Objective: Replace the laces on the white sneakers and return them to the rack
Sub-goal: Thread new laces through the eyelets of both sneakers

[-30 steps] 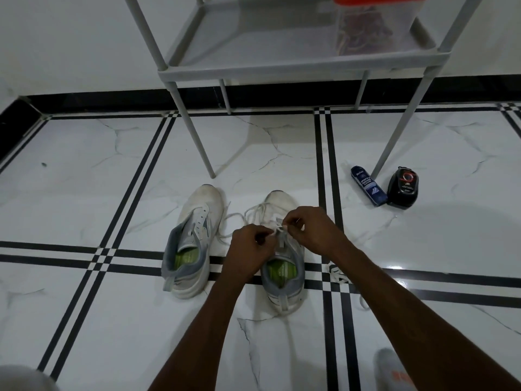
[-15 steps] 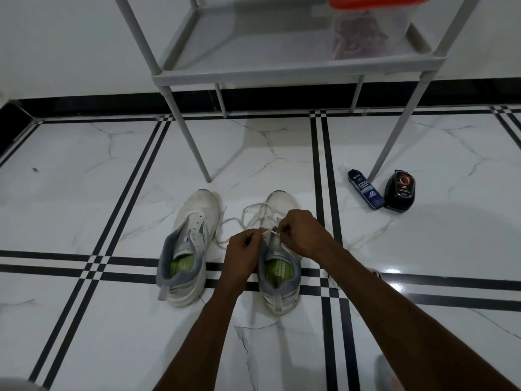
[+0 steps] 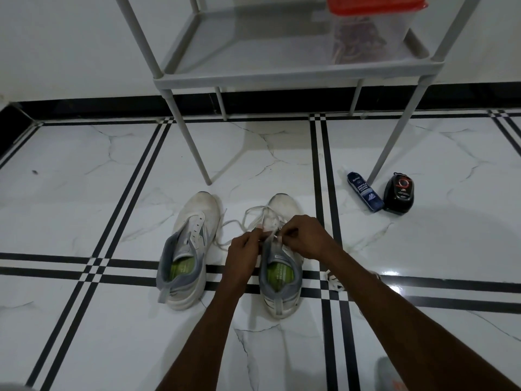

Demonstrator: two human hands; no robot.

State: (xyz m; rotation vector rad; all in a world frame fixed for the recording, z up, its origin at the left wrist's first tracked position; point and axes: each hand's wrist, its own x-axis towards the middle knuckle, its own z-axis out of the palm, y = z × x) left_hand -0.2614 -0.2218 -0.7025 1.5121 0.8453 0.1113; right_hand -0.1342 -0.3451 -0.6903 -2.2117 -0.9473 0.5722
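Two sneakers stand side by side on the floor [image 3: 84, 170], toes toward the rack [image 3: 253, 71]. The left sneaker [image 3: 189, 249] lies just in front of the rack's near left leg. Both hands meet over the right sneaker [image 3: 282, 277], the left hand [image 3: 245, 255] and the right hand [image 3: 306, 235] on its lace [image 3: 253, 213]. To the right, by the rack's near right leg, a cleaner bottle [image 3: 364, 191] lies beside a shoe polish sponge [image 3: 399, 192]. A lidded container [image 3: 372, 29] sits on the rack's shelf.
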